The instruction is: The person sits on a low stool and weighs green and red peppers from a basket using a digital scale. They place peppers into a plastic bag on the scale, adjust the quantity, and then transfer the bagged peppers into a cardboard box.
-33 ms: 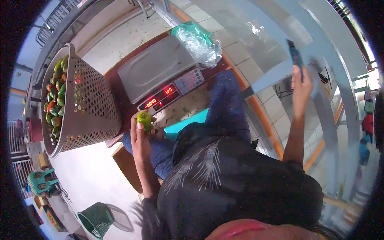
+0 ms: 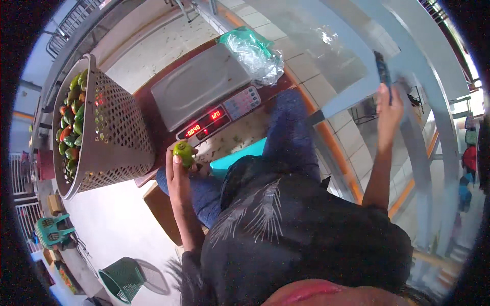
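Note:
My left hand (image 2: 177, 168) is closed around a round green fruit (image 2: 183, 151). A stubby stem end on the fruit faces up, and my thumb presses its near side. This hand is just in front of the digital scale (image 2: 199, 84), below its lit red display. Out to the right, my raised right hand (image 2: 390, 104) grips a long, dark, slim, knife-like tool (image 2: 382, 71), which points up and away. The tool is slightly blurred, so its exact kind is unclear. The scale's grey pan holds nothing but a few specks.
A tall perforated basket (image 2: 115, 127) of green and reddish produce (image 2: 75, 112) stands left of the scale. Crumpled clear and green plastic bags (image 2: 252, 56) lie by its far right corner. A dark green basket (image 2: 125, 279) is on the floor, lower left. Pale metal bars (image 2: 352, 92) run along the right.
My right hand and the dark tool have shifted slightly right and down. My left hand with the green fruit has barely moved.

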The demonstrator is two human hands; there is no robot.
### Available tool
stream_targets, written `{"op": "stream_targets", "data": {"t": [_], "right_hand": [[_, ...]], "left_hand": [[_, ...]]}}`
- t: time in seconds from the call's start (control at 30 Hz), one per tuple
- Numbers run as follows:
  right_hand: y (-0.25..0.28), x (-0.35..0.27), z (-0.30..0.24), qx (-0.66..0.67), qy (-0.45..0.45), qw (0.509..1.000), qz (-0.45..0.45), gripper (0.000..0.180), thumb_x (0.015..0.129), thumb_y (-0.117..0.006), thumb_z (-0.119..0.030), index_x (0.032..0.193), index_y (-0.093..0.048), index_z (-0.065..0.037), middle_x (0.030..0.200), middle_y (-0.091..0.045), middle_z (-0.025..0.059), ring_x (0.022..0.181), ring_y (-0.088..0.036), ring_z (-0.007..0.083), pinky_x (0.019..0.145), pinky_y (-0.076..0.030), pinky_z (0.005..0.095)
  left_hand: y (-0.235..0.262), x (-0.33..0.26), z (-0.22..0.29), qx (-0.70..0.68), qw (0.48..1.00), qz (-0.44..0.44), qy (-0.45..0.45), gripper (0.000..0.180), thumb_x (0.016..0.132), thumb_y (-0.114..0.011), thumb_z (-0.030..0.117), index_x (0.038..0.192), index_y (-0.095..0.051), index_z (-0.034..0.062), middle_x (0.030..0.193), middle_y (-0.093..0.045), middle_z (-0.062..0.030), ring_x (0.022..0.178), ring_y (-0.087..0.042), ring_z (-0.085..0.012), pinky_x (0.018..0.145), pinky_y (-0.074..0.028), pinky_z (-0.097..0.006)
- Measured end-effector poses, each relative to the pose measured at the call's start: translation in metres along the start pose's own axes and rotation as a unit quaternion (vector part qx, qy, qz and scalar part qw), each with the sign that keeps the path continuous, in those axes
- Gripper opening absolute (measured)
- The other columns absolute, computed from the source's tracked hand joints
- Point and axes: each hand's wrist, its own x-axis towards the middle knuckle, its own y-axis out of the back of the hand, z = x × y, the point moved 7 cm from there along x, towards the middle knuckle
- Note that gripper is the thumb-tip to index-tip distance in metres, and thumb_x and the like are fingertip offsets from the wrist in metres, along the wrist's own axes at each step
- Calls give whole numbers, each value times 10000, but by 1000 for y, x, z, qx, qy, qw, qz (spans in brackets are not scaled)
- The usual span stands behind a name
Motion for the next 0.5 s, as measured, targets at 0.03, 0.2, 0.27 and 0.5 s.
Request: {"op": "stream_targets", "data": {"t": [0.03, 0.2, 0.27, 0.5], "right_hand": [[7, 1, 1, -7, -3, 1000, 4, 277, 924, -581, -281, 955, -637, -11, 655, -508, 4, 599, -438, 72, 547, -374, 251], [37, 13, -11, -161, 110, 981, 19, 276, 970, -489, -241, 1118, -596, -34, 834, -588, 96, 726, -550, 188, 653, -436, 303], [51, 13, -21, -246, 206, 945, 61, 283, 984, -453, -215, 1180, -572, -48, 972, -617, 137, 855, -594, 261, 757, -461, 350], [72, 17, -29, -425, 191, 885, -9, 366, 940, -479, -161, 1303, -497, -120, 1192, -564, 152, 1114, -517, 324, 972, -374, 441]], "left_hand": [[6, 2, -4, -12, 1000, -1, -6, 391, 982, -403, 376, 1212, -502, 76, 990, -605, -67, 772, -505, -81, 667, -394, -206], [15, 7, -12, -38, 999, 27, -14, 450, 980, -389, 429, 1222, -512, 71, 983, -585, -56, 791, -505, -103, 657, -393, -221], [15, 13, -14, -20, 999, 0, -25, 487, 968, -401, 470, 1233, -512, 77, 1021, -573, -49, 839, -524, -120, 662, -401, -232], [20, 11, -19, -22, 999, 26, -32, 395, 991, -414, 357, 1244, -496, 64, 1048, -600, -93, 906, -565, -138, 701, -415, -235]]}}
